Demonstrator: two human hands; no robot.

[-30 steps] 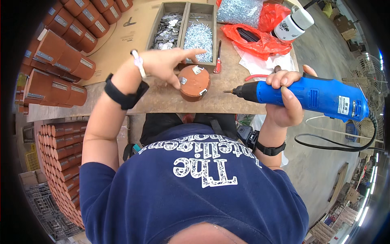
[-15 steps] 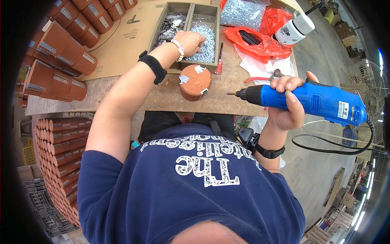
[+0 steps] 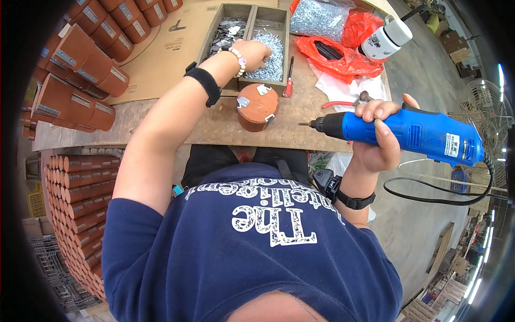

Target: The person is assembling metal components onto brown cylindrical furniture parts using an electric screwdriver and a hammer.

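Note:
My left hand (image 3: 251,55) reaches into the right compartment of a grey two-part tray (image 3: 286,51), its fingers curled down among loose silver screws (image 3: 275,70). Its fingertips are hidden, so what they pinch does not show. Small flat metal plates (image 3: 228,33) fill the compartment on the left. Just nearer to me on the table stands a round terracotta-coloured pot (image 3: 256,114), its flat face up with small metal clips at the edge. My right hand (image 3: 380,137) is wrapped round a blue corded electric screwdriver (image 3: 429,134), held above the table's right edge, bit pointing left toward the pot.
A red-handled screwdriver (image 3: 289,86) lies beside the tray. Red pliers handles (image 3: 338,104), a red plastic bag (image 3: 348,65), a bag of screws (image 3: 320,19) and a white flask (image 3: 383,40) are to the right. Stacked pots (image 3: 80,102) crowd the left; more (image 3: 80,198) stand below.
My left hand stays among the screws, with only a slight shift of the fingers. The blue electric screwdriver has hardly moved, and the pot stands in the same place.

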